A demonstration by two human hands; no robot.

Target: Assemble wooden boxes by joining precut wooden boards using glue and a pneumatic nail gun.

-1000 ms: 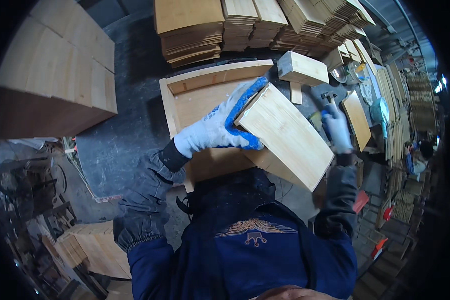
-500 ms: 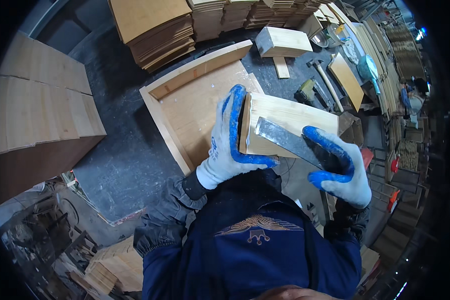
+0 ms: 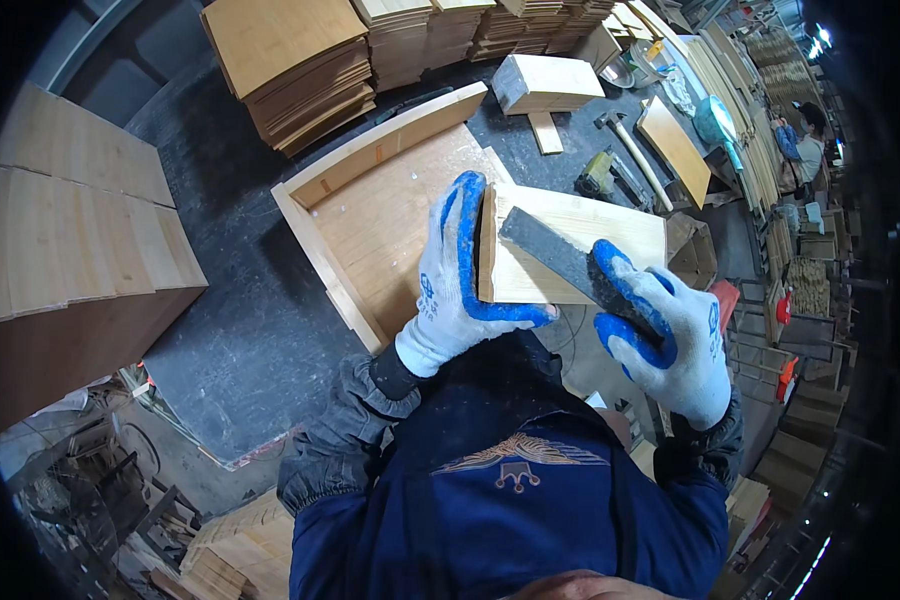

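Note:
My left hand (image 3: 450, 275), in a white and blue glove, grips the left end of a pale wooden box (image 3: 610, 230), thumb along its near edge and fingers up its far side. My right hand (image 3: 670, 330), gloved alike, is closed around a long flat grey metal blade (image 3: 555, 255). That blade slants over the box's upper face, its free end near the left edge; whether it touches the wood I cannot tell. Below and left of the box, a shallow wooden drawer-like frame (image 3: 335, 290) lies on the dark table (image 3: 240, 340).
Stacked wooden panels (image 3: 290, 60) stand at the back, large wooden boxes (image 3: 80, 230) at the left. Toward the back right are another wooden block-shaped box (image 3: 545, 85), a hammer (image 3: 638, 160), a nail gun (image 3: 610, 178) and a thin board (image 3: 675, 150). A person (image 3: 805, 150) is farther right.
The blade has tilted, so its face now looks darker, and my right hand has turned and shifted slightly left with it. My left hand still grips the box. The whole view has shifted a little.

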